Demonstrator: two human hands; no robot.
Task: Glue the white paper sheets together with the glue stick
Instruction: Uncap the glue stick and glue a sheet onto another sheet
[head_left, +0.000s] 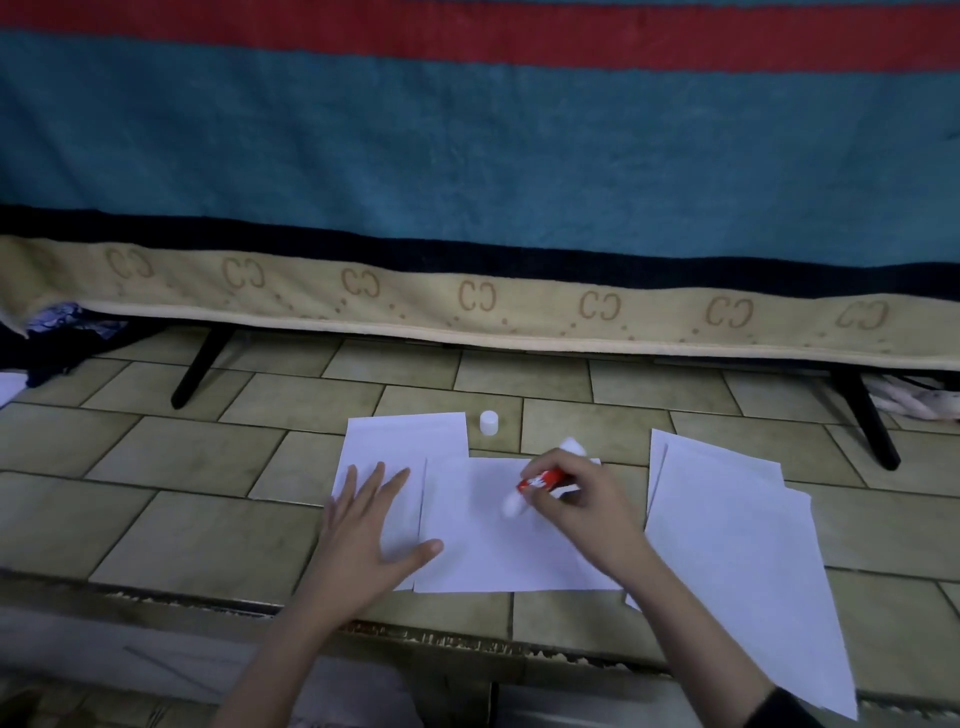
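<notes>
While the glue stick (540, 480) lies slanted across the middle white sheet (498, 551), its white tip points down-left onto the paper and its far end rises toward the upper right.

The right hand (576, 499) grips the red barrel with curled fingers, and is the nearer hand to the spot being glued; the blur at the tip suggests a stroke in progress. The left hand (369, 525) lies flat with fingers spread, pressing the left sheet (400, 441) where it tucks under the middle one. The small white cap (489, 422) stands on the tiled floor (182, 457) just beyond the sheets. A loose stack of sheets (737, 551) waits to the right, near the striped blanket (467, 156) hanging over the bed.
</notes>
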